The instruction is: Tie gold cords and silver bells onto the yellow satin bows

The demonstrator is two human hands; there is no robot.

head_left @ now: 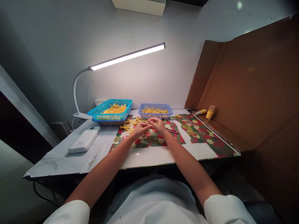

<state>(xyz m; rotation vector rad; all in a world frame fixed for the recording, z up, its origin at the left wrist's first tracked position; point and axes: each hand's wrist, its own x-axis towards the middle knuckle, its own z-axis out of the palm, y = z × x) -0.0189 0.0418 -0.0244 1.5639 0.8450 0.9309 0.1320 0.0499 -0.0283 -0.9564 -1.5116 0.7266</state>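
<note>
My left hand (pixel 140 129) and my right hand (pixel 158 124) meet over the red and green patterned mat (pixel 205 137) at the middle of the table. Both have their fingers curled and pinched together around something small between them; it is too small to name. A loose heap of small yellow pieces (pixel 130 123) lies on the mat just behind my left hand. A red-handled tool (pixel 172 131) lies flat on the mat just right of my right hand.
A turquoise basket (pixel 109 109) and a purple basket (pixel 155 111), both holding yellow pieces, stand at the back. A white power bank (pixel 84 139) lies at the left. A lit white desk lamp (pixel 127 57) arches overhead. A brown cardboard wall (pixel 252 90) closes the right side.
</note>
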